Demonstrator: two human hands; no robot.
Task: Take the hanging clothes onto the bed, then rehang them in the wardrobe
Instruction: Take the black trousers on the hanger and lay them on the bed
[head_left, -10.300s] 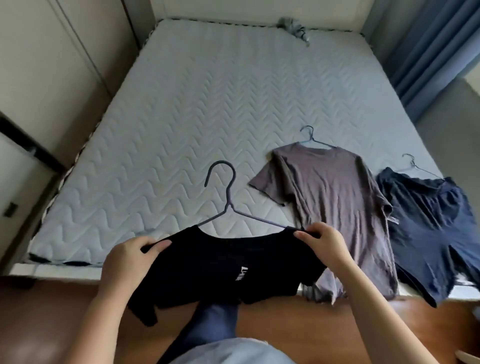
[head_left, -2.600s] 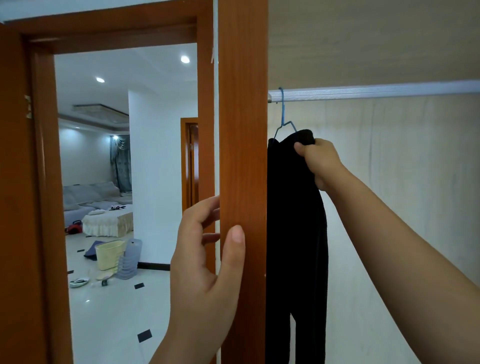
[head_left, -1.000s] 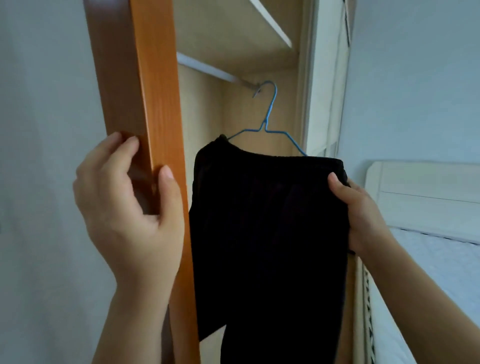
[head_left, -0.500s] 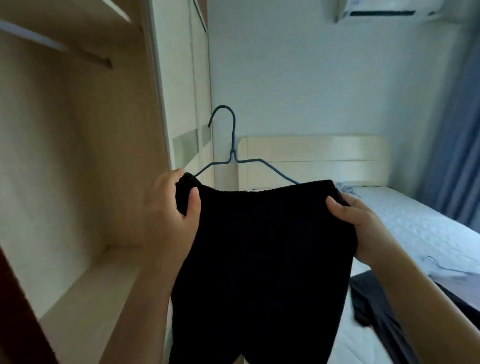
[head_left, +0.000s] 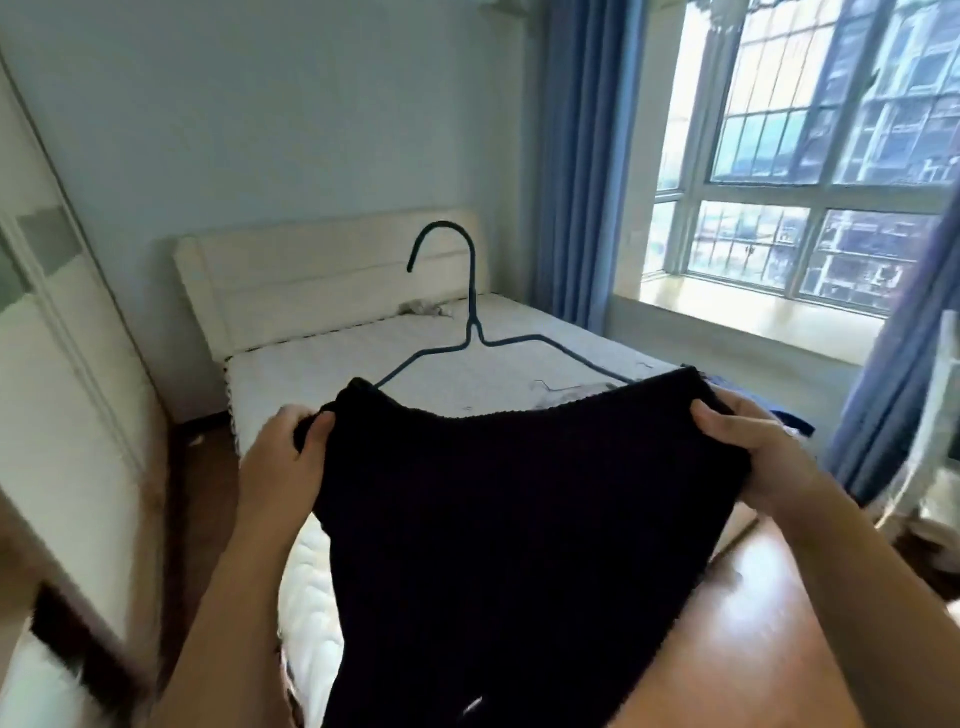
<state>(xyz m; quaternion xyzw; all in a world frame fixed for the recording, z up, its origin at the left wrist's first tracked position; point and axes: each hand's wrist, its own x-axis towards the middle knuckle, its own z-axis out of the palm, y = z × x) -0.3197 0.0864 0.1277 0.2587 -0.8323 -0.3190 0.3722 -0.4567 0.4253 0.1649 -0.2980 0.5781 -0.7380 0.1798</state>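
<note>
A black garment (head_left: 498, 545) hangs on a blue wire hanger (head_left: 470, 322), held up in front of me over the foot of the bed (head_left: 353, 374). My left hand (head_left: 283, 462) pinches the garment's top left corner. My right hand (head_left: 753, 457) grips its top right corner. The hanger's hook points up and left. Beyond the garment's top edge, other clothes (head_left: 582, 389) lie on the mattress, mostly hidden; a dark blue piece (head_left: 795, 421) shows past my right hand.
White wardrobe doors (head_left: 57, 364) stand along the left. A cream headboard (head_left: 332, 280) sits at the far wall. Blue curtains (head_left: 576, 166) frame a large window (head_left: 810, 156) on the right. Wooden floor (head_left: 769, 597) shows at lower right.
I have turned from the wardrobe toward the bed, carrying the black garment. My left hand, earlier on the wardrobe's wooden frame, now holds the garment's left corner.
</note>
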